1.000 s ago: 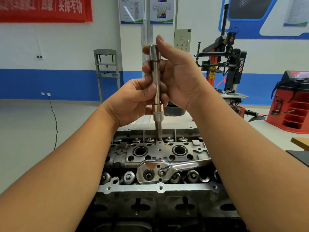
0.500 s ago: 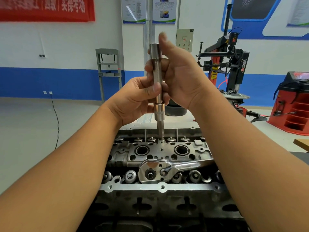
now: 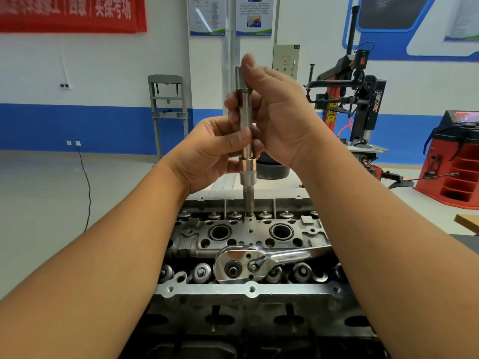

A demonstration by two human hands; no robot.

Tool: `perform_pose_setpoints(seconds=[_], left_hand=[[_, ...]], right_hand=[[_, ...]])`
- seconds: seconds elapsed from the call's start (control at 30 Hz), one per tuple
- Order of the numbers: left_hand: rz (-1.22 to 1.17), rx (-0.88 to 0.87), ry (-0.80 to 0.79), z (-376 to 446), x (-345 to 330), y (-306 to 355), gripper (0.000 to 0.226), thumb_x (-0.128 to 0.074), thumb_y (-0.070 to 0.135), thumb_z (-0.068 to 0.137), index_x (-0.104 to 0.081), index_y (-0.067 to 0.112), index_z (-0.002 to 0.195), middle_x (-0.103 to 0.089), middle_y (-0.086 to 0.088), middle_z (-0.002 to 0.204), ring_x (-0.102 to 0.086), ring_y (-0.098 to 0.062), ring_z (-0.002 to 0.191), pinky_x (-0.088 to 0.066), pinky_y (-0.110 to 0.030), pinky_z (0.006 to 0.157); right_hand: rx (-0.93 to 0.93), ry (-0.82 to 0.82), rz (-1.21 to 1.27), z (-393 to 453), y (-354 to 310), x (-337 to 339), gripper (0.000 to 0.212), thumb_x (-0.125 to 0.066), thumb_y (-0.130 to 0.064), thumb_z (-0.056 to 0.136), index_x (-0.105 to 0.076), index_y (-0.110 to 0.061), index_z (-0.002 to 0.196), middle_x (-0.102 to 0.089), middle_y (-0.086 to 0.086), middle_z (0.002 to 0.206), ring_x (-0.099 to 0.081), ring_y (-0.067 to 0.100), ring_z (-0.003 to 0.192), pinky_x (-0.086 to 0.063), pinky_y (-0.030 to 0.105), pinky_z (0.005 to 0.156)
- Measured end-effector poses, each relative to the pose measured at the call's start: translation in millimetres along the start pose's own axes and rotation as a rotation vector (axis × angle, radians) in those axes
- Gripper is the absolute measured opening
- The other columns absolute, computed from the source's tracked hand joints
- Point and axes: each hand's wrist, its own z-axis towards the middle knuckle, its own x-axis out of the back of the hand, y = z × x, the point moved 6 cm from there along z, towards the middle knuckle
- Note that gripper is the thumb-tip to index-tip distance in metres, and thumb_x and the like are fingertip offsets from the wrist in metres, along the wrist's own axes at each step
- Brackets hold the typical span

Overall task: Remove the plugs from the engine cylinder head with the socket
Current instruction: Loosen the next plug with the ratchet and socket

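Socket [image 3: 248,173] and its long extension bar [image 3: 245,117] stand upright over the far row of the cylinder head [image 3: 259,234], the thin lower end dropped into a small hole between the two large round bores; the plug itself is hidden down in that hole, so I can't confirm the tip is seated on it. I hold the bar vertical, I think, because any lean would let the tip ride off the plug. My left hand [image 3: 207,154] pinches the lower part of the bar with thumb and curled fingers, just above the socket collar, which steadies it close to the work. My right hand [image 3: 274,112] wraps the upper part, thumb raised along the top end, a grip that suits twirling the bar by fingers. The two hands sit close together, one above the other on the same bar, both clamped on it. The ratchet wrench [image 3: 248,264] lies flat across the head nearer me, head to the left and handle running right under my right forearm, untouched; I judge it was parked there within reach, since finger turning is enough for a loosened plug.
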Motion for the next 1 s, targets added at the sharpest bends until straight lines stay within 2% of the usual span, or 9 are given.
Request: perform_pose_setpoints(seconds=[0.1, 0.17, 0.3, 0.4, 0.53, 0.63, 0.8, 0.93, 1.0], left_hand=[[-0.043, 0.013, -0.039, -1.4, 0.5, 0.0, 0.042, -0.089, 0.043, 0.076, -0.078, 0.015, 0.104, -0.077, -0.005, 0.096, -0.074, -0.021, 0.092, -0.060, -0.037, 0.079], [-0.058, 0.012, -0.046, -1.6, 0.1, 0.2, 0.039, -0.088, 0.040, 0.077, -0.078, 0.015, 0.106, -0.077, -0.006, 0.096, -0.074, -0.022, 0.091, -0.060, -0.037, 0.078], [-0.022, -0.006, -0.013, -0.3, -0.5, 0.7, 0.039, -0.093, 0.039, 0.070, -0.079, 0.016, 0.098, -0.078, -0.002, 0.089, -0.075, -0.015, 0.085, -0.060, -0.031, 0.073], [-0.011, -0.017, 0.002, 0.2, 1.0, 1.3, 0.041, -0.095, 0.040, 0.067, -0.079, 0.016, 0.097, -0.078, -0.002, 0.087, -0.074, -0.014, 0.085, -0.060, -0.031, 0.073], [-0.067, 0.017, -0.061, -2.0, -0.6, 0.4, 0.040, -0.089, 0.038, 0.077, -0.078, 0.014, 0.107, -0.077, -0.007, 0.098, -0.074, -0.022, 0.093, -0.060, -0.040, 0.078], [-0.052, 0.000, -0.050, -2.1, -1.0, 0.5, 0.037, -0.090, 0.036, 0.076, -0.079, 0.016, 0.104, -0.078, -0.005, 0.095, -0.074, -0.020, 0.091, -0.061, -0.038, 0.077], [-0.019, -0.033, 0.006, 0.3, 0.2, 2.0, 0.042, -0.095, 0.037, 0.067, -0.078, 0.014, 0.098, -0.078, -0.002, 0.089, -0.073, -0.014, 0.083, -0.059, -0.030, 0.070], [-0.068, -0.009, -0.046, -1.4, 0.3, 1.1, 0.041, -0.090, 0.039, 0.075, -0.078, 0.014, 0.105, -0.078, -0.006, 0.097, -0.074, -0.021, 0.090, -0.060, -0.036, 0.076], [-0.081, -0.012, -0.053, -1.9, 1.3, 2.1, 0.039, -0.089, 0.037, 0.077, -0.078, 0.014, 0.106, -0.078, -0.007, 0.097, -0.074, -0.022, 0.091, -0.060, -0.038, 0.077]], right_hand=[[-0.016, -0.021, 0.016, 0.0, 0.6, -2.2, 0.034, -0.049, -0.037, 0.109, -0.051, -0.003, 0.106, -0.071, 0.011, 0.077, -0.058, 0.018, 0.052, -0.042, 0.023, 0.042], [-0.019, -0.024, 0.058, -1.0, 0.4, -2.4, 0.034, -0.046, -0.036, 0.110, -0.051, -0.003, 0.104, -0.071, 0.012, 0.078, -0.059, 0.017, 0.051, -0.041, 0.022, 0.039], [-0.038, 0.000, 0.039, -1.4, 0.4, -1.1, 0.034, -0.052, -0.040, 0.106, -0.062, -0.008, 0.102, -0.070, 0.007, 0.078, -0.062, 0.021, 0.066, -0.050, 0.027, 0.055], [-0.010, -0.008, -0.006, -0.5, -1.4, -1.6, 0.026, -0.059, -0.034, 0.104, -0.059, -0.008, 0.102, -0.067, 0.006, 0.076, -0.061, 0.022, 0.066, -0.049, 0.032, 0.063], [-0.067, -0.049, 0.104, -1.7, 1.7, -4.0, 0.030, -0.052, -0.034, 0.108, -0.059, -0.005, 0.105, -0.066, 0.008, 0.074, -0.060, 0.020, 0.060, -0.049, 0.024, 0.047], [-0.100, -0.046, 0.114, -2.2, 2.5, -3.6, 0.035, -0.048, -0.040, 0.108, -0.064, -0.009, 0.103, -0.067, 0.007, 0.076, -0.059, 0.020, 0.064, -0.044, 0.027, 0.053], [-0.021, 0.002, 0.006, -2.4, -1.6, -0.2, 0.025, -0.057, -0.035, 0.105, -0.053, -0.015, 0.091, -0.068, 0.007, 0.077, -0.061, 0.025, 0.067, -0.047, 0.030, 0.056], [-0.051, -0.041, 0.042, -1.4, 0.0, -2.8, 0.037, -0.049, -0.040, 0.108, -0.050, -0.003, 0.113, -0.069, 0.009, 0.074, -0.061, 0.020, 0.054, -0.045, 0.023, 0.043], [-0.086, -0.047, 0.093, -2.0, 1.7, -3.0, 0.040, -0.046, -0.041, 0.109, -0.049, -0.002, 0.116, -0.069, 0.010, 0.072, -0.060, 0.018, 0.052, -0.046, 0.022, 0.041]])
